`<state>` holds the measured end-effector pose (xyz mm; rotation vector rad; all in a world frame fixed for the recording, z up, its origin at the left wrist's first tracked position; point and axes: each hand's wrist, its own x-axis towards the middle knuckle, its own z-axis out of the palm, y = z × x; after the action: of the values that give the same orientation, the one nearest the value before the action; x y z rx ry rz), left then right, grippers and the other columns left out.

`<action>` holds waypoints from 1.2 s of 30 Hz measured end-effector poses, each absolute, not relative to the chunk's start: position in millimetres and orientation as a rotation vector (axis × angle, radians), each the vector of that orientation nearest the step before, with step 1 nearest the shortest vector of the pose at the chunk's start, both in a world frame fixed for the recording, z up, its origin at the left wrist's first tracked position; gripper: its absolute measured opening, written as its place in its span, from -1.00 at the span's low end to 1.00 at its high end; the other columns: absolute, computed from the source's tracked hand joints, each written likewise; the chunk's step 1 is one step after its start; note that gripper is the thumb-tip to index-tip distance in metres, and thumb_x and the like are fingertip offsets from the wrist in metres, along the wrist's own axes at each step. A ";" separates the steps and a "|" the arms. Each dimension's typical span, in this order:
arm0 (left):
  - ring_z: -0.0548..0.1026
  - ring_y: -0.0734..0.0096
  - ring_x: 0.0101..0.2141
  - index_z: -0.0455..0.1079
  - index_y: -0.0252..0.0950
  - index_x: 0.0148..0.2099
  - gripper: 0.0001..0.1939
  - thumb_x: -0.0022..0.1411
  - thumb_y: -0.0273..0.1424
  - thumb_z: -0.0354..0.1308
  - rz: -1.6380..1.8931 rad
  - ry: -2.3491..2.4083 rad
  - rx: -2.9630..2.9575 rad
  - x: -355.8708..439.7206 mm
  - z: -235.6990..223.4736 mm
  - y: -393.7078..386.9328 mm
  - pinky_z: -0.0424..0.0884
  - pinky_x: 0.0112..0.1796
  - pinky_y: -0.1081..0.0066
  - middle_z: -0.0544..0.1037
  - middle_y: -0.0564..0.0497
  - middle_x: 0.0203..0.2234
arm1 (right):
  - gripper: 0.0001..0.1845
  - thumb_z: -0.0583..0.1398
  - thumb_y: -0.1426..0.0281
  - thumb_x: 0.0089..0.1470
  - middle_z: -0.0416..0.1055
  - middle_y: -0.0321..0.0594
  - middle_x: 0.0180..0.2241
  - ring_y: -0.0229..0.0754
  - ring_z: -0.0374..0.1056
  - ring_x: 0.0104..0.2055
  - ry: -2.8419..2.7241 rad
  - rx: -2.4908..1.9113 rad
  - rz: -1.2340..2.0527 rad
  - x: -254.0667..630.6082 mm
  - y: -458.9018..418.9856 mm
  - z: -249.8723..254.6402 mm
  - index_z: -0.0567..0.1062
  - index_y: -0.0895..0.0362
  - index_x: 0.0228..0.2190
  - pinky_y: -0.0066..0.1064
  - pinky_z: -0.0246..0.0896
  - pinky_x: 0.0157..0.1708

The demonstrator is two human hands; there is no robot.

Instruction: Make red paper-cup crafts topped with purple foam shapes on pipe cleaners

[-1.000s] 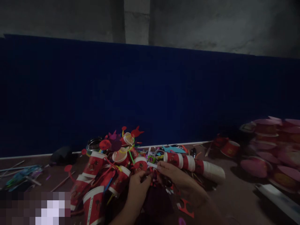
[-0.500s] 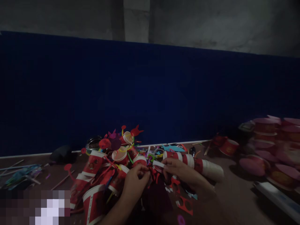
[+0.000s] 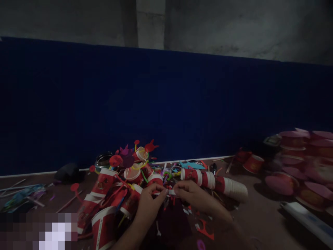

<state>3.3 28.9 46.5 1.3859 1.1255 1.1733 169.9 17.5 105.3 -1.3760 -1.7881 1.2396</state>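
Observation:
My left hand [image 3: 150, 205] and my right hand [image 3: 194, 196] meet with pinched fingers in front of the heap of cups. Between their fingertips stretches a small white strip [image 3: 171, 192], gripped at both ends; its exact kind is too small to make out. Just left of my left hand lie red paper cups [image 3: 104, 182] with white rims, some bearing pipe cleaners and paper shapes. Behind my right hand a stack of nested paper cups [image 3: 230, 187] lies on its side. Below the hands is a dark purple sheet [image 3: 174, 220].
Red paper scraps [image 3: 205, 229] lie right of the sheet. A pile of decorated red and pink cups [image 3: 293, 163] stands at the far right, behind a white power strip [image 3: 307, 218]. Sticks and crumpled film [image 3: 26, 196] lie left. A blue panel [image 3: 166, 104] rises behind.
My right hand has moved left and slightly down, up to my left hand. The white piece, earlier at the right fingertips, now spans both hands' fingertips.

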 end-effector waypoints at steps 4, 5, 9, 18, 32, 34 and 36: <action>0.36 0.46 -0.64 0.42 -0.33 -0.50 -0.74 -0.01 -0.22 0.18 1.242 1.133 1.407 4.2 52.2 25.8 0.31 -0.56 0.50 0.44 0.07 -0.70 | -0.77 0.08 0.43 -0.03 0.10 -0.44 -0.71 -0.40 -0.02 -0.65 -1.747 -1.375 1.122 165.3 18.6 100.5 0.40 0.19 -0.64 -0.56 -0.14 -0.66; 0.37 0.46 -0.64 0.42 -0.33 -0.50 -0.75 -0.01 -0.23 0.18 1.263 1.136 1.404 4.8 53.7 24.6 0.31 -0.56 0.50 0.44 0.07 -0.70 | -0.78 0.08 0.43 -0.04 0.12 -0.43 -0.73 -0.40 -0.01 -0.66 -1.731 -1.378 1.125 164.5 18.3 100.1 0.42 0.19 -0.64 -0.56 -0.14 -0.66; 0.37 0.45 -0.63 0.42 -0.33 -0.51 -0.76 -0.01 -0.24 0.18 1.277 1.153 1.370 6.6 57.0 20.9 0.31 -0.57 0.51 0.44 0.07 -0.70 | -0.77 0.08 0.42 -0.05 0.17 -0.42 -0.76 -0.40 0.00 -0.69 -1.704 -1.377 1.149 163.3 17.8 98.9 0.44 0.19 -0.64 -0.56 -0.16 -0.69; 0.41 0.42 -0.62 0.42 -0.32 -0.49 -0.76 0.02 -0.23 0.18 1.283 1.140 1.357 6.4 59.4 18.5 0.36 -0.52 0.48 0.47 0.05 -0.69 | -0.78 0.09 0.44 -0.09 0.13 -0.43 -0.76 -0.41 -0.04 -0.69 -1.663 -1.358 1.098 160.5 18.5 98.4 0.44 0.19 -0.67 -0.54 -0.18 -0.69; 0.46 0.36 -0.50 0.43 -0.31 -0.51 -0.78 0.02 -0.26 0.18 1.370 1.104 1.434 5.3 62.9 16.9 0.38 -0.46 0.47 0.51 0.00 -0.56 | -0.81 0.12 0.45 -0.19 0.17 -0.40 -0.75 -0.40 -0.02 -0.67 -1.581 -1.371 1.048 156.3 18.7 97.2 0.50 0.22 -0.68 -0.54 -0.16 -0.68; 0.46 0.35 -0.49 0.44 -0.31 -0.51 -0.79 0.03 -0.27 0.18 1.397 1.097 1.445 5.1 63.8 16.5 0.38 -0.45 0.46 0.51 0.00 -0.55 | -0.81 0.12 0.45 -0.20 0.19 -0.39 -0.75 -0.39 0.00 -0.67 -1.573 -1.365 1.019 154.8 18.0 97.3 0.49 0.22 -0.69 -0.54 -0.14 -0.68; 0.47 0.35 -0.48 0.44 -0.31 -0.50 -0.80 0.04 -0.29 0.18 1.403 1.095 1.472 4.9 64.4 16.2 0.39 -0.42 0.46 0.51 -0.01 -0.55 | -0.81 0.13 0.43 -0.20 0.20 -0.39 -0.77 -0.39 0.02 -0.69 -1.578 -1.357 0.996 153.8 17.3 96.7 0.48 0.21 -0.70 -0.54 -0.14 -0.68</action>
<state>4.9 16.2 64.4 1.4722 1.0950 1.4031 153.8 17.3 96.7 -1.3574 -1.5775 0.9964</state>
